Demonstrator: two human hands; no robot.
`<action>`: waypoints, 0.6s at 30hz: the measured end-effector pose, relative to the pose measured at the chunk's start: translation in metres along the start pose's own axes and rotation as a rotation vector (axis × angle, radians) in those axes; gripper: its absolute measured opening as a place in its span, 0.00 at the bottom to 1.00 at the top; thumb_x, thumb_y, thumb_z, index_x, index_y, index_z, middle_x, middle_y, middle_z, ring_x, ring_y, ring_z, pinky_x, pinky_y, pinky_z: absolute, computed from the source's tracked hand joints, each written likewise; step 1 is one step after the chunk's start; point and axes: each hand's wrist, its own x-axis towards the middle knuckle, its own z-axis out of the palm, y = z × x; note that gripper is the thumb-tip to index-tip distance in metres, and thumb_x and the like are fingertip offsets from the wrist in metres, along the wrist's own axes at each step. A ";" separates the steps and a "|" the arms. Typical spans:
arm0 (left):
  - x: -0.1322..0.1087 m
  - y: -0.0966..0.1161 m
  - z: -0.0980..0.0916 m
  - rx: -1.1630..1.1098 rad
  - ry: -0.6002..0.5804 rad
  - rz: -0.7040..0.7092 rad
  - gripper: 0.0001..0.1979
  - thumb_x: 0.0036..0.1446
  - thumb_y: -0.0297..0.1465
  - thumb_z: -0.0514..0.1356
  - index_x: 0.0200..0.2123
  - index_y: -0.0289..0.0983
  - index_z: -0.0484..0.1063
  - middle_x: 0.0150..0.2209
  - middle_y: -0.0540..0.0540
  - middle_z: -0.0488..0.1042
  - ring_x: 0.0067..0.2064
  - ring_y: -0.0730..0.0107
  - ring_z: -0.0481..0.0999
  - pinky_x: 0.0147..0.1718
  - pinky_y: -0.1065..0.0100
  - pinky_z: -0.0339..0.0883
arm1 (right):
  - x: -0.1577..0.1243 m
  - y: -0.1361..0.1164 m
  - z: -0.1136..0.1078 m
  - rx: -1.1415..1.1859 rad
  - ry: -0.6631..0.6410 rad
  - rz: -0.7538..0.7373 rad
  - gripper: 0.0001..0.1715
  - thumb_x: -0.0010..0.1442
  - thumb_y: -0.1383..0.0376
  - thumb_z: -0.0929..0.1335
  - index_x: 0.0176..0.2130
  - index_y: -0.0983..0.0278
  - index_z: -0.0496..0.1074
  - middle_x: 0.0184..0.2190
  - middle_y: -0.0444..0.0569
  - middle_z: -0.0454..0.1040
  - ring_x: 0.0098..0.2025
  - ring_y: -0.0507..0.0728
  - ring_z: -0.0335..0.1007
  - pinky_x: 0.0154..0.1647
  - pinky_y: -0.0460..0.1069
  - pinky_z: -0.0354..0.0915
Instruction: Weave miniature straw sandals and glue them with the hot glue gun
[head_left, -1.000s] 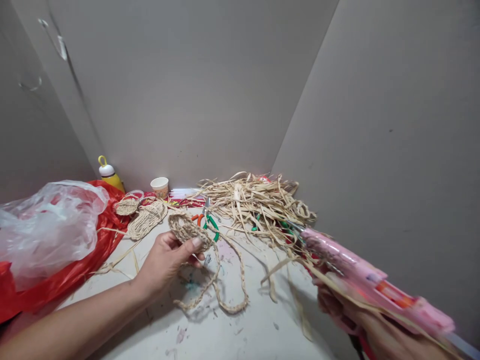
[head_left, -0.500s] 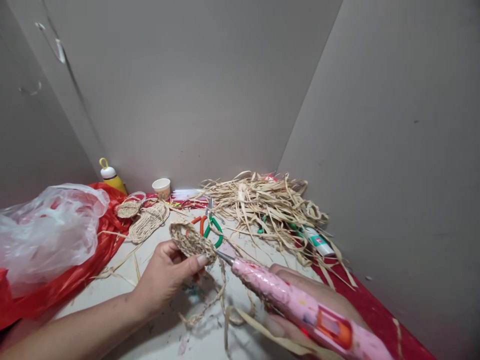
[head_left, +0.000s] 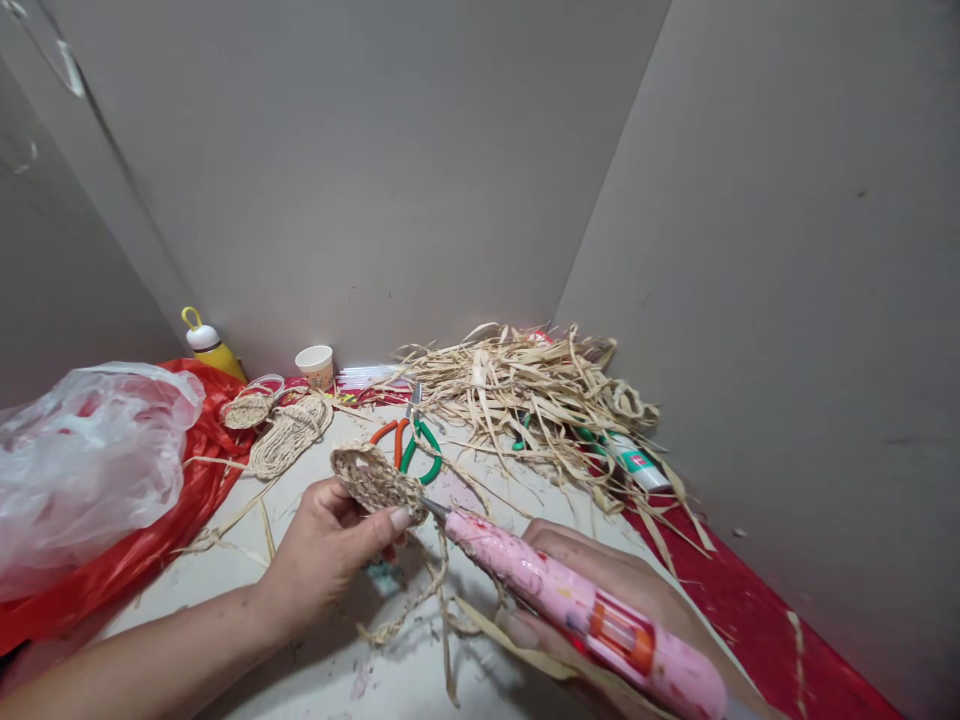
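Note:
Between thumb and fingers, my left hand [head_left: 341,545] pinches a small coiled piece of braided straw [head_left: 375,480], held tilted above the table. My right hand [head_left: 600,575] is wrapped round a pink glue gun [head_left: 540,580], partly hidden behind its body. The gun's metal nozzle touches or nearly touches the right edge of the straw coil. A loose braid tail [head_left: 409,620] hangs below the coil. Beyond the coil lie orange-handled scissors [head_left: 386,435] and a green-handled pair [head_left: 427,455], partly overlapping.
A heap of dry straw strips [head_left: 517,400] lies at the back right beside a white-and-green can [head_left: 637,462]. An oval braided sole [head_left: 292,435], a paper cup [head_left: 315,366] and a yellow bottle [head_left: 214,345] stand back left. Plastic bags [head_left: 97,450] cover the left side.
The glue gun has moved slightly left and stays at the coil's edge. My left hand still holds the coil in nearly the same pose. The whole view has shifted a little.

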 end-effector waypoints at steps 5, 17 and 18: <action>-0.001 0.002 0.002 0.028 -0.005 0.010 0.11 0.48 0.34 0.69 0.23 0.33 0.72 0.20 0.52 0.72 0.22 0.77 0.68 0.23 0.75 0.65 | 0.002 0.000 0.002 -0.002 0.032 -0.003 0.21 0.65 0.50 0.63 0.46 0.59 0.76 0.22 0.44 0.66 0.23 0.55 0.67 0.24 0.49 0.61; -0.002 0.002 0.003 0.042 -0.014 0.013 0.11 0.48 0.34 0.69 0.23 0.34 0.73 0.21 0.51 0.72 0.22 0.76 0.69 0.24 0.74 0.66 | 0.007 0.002 0.000 -0.019 -0.020 0.009 0.16 0.61 0.55 0.67 0.26 0.61 0.69 0.22 0.45 0.68 0.24 0.55 0.67 0.24 0.48 0.64; -0.002 0.003 0.003 0.042 -0.013 0.016 0.11 0.48 0.34 0.69 0.23 0.34 0.73 0.21 0.51 0.72 0.23 0.76 0.69 0.24 0.74 0.66 | 0.008 0.001 0.000 -0.011 -0.007 0.011 0.17 0.61 0.53 0.66 0.26 0.61 0.70 0.22 0.45 0.69 0.24 0.55 0.67 0.24 0.48 0.64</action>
